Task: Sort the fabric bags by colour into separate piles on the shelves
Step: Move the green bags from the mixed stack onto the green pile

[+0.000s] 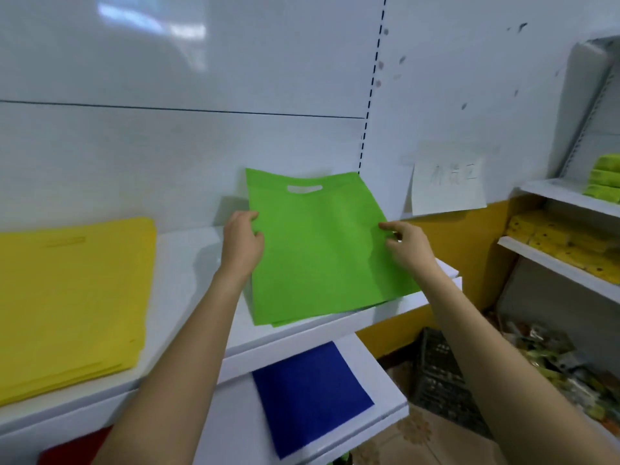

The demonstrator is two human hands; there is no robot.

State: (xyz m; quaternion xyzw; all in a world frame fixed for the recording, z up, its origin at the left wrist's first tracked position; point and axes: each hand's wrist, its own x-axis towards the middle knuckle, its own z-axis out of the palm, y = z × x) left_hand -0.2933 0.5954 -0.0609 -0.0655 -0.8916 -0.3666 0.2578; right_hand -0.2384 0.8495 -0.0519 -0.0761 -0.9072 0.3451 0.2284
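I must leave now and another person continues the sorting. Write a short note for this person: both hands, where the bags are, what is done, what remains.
Left hand: grips the left edge of the green bag.
Right hand: pinches its right edge.
Bags: the green bag is over the green pile at the right of the upper shelf. The yellow pile is at its left. The blue bag is on the lower shelf.
Done: yellow, green and blue lie apart.
Left: release the green bag onto its pile. No unsorted bags are in view.
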